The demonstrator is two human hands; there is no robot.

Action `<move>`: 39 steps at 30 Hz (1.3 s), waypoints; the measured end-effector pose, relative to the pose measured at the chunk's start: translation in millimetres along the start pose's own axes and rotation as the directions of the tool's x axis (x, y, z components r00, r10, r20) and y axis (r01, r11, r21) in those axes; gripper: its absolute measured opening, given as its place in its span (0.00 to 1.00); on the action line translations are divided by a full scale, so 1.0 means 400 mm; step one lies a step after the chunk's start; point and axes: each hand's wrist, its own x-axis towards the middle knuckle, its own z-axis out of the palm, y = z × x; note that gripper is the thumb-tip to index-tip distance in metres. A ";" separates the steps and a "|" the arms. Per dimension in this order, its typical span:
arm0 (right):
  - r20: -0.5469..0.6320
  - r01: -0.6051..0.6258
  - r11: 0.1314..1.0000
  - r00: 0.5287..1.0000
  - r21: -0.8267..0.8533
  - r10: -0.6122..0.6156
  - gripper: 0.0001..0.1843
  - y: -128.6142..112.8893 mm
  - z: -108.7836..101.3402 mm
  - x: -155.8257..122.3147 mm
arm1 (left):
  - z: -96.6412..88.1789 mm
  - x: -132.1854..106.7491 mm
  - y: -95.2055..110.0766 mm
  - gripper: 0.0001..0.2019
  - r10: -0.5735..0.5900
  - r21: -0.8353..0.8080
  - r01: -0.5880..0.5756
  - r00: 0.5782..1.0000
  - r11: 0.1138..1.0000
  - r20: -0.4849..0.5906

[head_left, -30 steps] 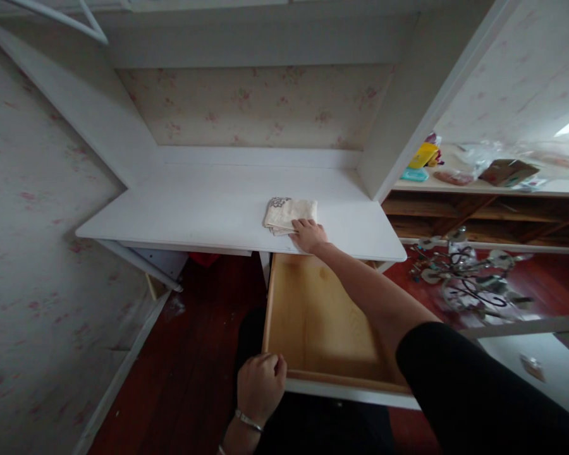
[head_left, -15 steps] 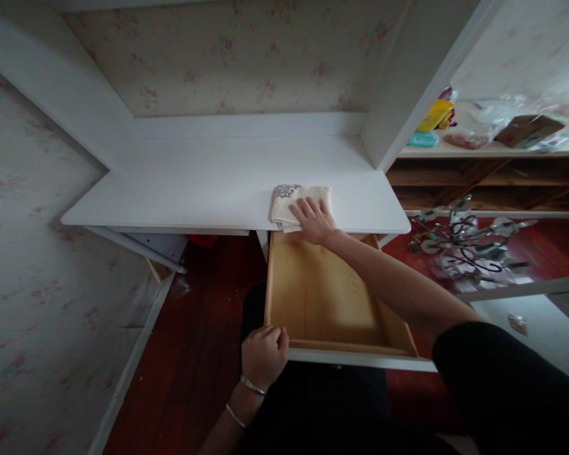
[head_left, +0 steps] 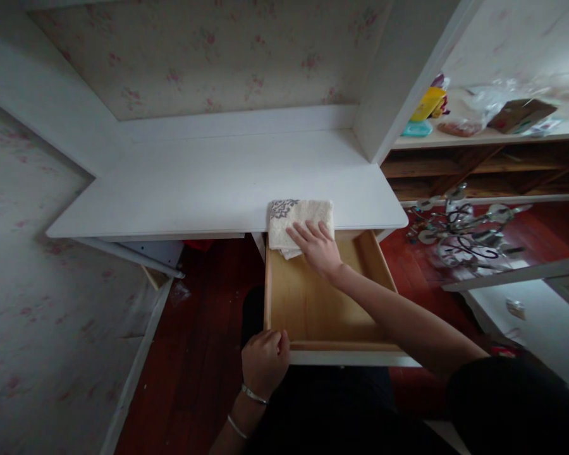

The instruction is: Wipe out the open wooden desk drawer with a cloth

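A folded cream cloth (head_left: 303, 215) with a grey pattern at one corner lies across the front edge of the white desk (head_left: 208, 183), its near part hanging over the pulled-out drawer (head_left: 322, 303). On top of the cloth rests my right hand (head_left: 320, 249), fingers stretched out and slightly spread; its thumb is hidden. My left hand (head_left: 266, 360) is closed over the front left corner of the wooden drawer. Bare wood shows inside the drawer.
A chandelier (head_left: 471, 227) lies on the red floor to the right, before a low shelf (head_left: 478, 136) holding plastic bags and a cardboard box (head_left: 521, 115). A white cabinet piece (head_left: 516, 309) stands at lower right. Flowered wall (head_left: 42, 284) borders the left.
My right hand has drawn the cloth toward me, so more of it overhangs the drawer. My left hand stays on the drawer corner. The view has shifted slightly.
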 end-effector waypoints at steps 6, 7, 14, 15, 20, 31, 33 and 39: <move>0.161 -0.032 0.997 0.987 0.074 0.020 0.31 -0.086 0.143 -0.091 | 0.002 0.004 0.000 0.18 -0.009 0.000 0.009 1.000 1.000 0.025; 0.220 -0.055 0.994 0.975 0.091 0.034 0.30 -0.094 0.175 -0.095 | 0.003 0.004 0.000 0.18 -0.008 0.006 0.008 1.000 1.000 0.026; 0.390 -0.049 0.989 0.921 0.139 -0.009 0.32 -0.086 0.292 -0.072 | 0.003 0.001 -0.001 0.17 -0.006 0.049 0.005 1.000 0.999 0.010; 0.395 -0.042 0.989 0.918 0.141 -0.017 0.34 -0.079 0.290 -0.069 | 0.003 0.001 -0.002 0.17 -0.006 0.049 0.005 1.000 0.999 0.010; 0.440 -0.069 0.993 0.898 0.094 0.020 0.35 -0.022 0.262 -0.088 | 0.004 0.004 -0.006 0.19 0.008 0.039 -0.009 1.000 0.999 0.015; 0.508 -0.232 0.971 0.829 -0.066 0.233 0.39 0.266 0.200 -0.262 | 0.002 0.004 -0.006 0.20 0.025 0.025 -0.025 1.000 0.999 0.014; 0.526 -0.242 0.969 0.819 -0.043 0.228 0.40 0.270 0.190 -0.271 | 0.001 0.004 -0.005 0.20 0.022 0.026 -0.022 1.000 0.999 0.018; 0.565 -0.252 0.967 0.804 0.041 0.185 0.37 0.199 0.135 -0.341 | -0.001 0.001 -0.004 0.20 0.011 0.020 -0.011 1.000 1.000 0.010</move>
